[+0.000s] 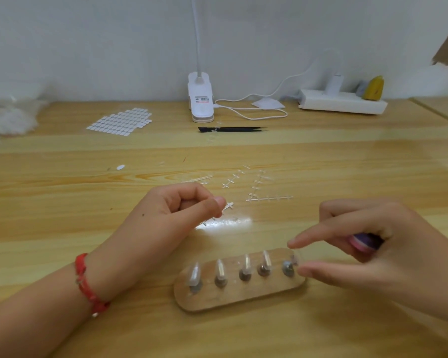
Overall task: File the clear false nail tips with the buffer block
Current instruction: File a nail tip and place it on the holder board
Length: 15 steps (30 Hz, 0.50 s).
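In the head view, an oval wooden holder point(239, 295) is seen lying on the wooden table point(62, 197), its long axis running left to right, with the right end set slightly farther away. Five pegs are set in it in a row, and a clear nail tip is carried on each; the rightmost tip point(293, 260) is blurred. The buffer block point(364, 242), pink and purple, is held tucked under the curled back fingers of the right hand point(388, 249). That hand's index finger and thumb are stretched leftward to either side of the rightmost tip; whether that tip is touched cannot be told. The block thus lies just right of the row, and the right hand is judged the nearer for filing. A clear sprue strip point(226, 206) is pinched between the thumb and curled fingers of the left hand point(176, 210), beyond the holder. Bare sprues point(269, 198) are scattered behind; black tweezers point(233, 129) and a clip lamp point(201, 99) are placed farther back.
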Available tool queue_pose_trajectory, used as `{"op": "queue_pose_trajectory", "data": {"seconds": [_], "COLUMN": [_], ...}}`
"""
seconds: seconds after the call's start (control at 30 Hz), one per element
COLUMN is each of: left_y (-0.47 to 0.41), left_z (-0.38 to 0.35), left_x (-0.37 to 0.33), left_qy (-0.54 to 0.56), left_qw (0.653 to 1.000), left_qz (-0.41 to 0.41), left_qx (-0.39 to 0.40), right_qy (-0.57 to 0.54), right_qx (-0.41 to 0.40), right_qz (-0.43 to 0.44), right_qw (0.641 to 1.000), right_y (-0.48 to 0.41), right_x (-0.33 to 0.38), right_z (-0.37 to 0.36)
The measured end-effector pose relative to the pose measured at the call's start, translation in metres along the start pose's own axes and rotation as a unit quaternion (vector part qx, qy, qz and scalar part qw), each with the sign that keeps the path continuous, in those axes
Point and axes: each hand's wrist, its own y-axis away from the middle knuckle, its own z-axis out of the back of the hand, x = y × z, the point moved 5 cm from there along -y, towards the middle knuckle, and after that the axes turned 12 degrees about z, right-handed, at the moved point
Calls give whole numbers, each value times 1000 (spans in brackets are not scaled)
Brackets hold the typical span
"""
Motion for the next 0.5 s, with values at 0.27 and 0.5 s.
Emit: {"op": "queue_pose_trajectory", "data": {"seconds": [0.27,0.5], "left_y": [0,0], "left_z": [-1,-1], "left_x": [0,-1], "left_qy": [-5,-16], "left_qw": [1000,1000], "left_qz": [0,-1], "left_qx": [-1,-10], "right_qy": [-12,-7], "right_qx": [-5,5], "right_qz": [-9,-15], "right_qw": [1000,1000], "right_y": [3,6], "right_x": [-6,-11], "right_z": [-2,-5]}}
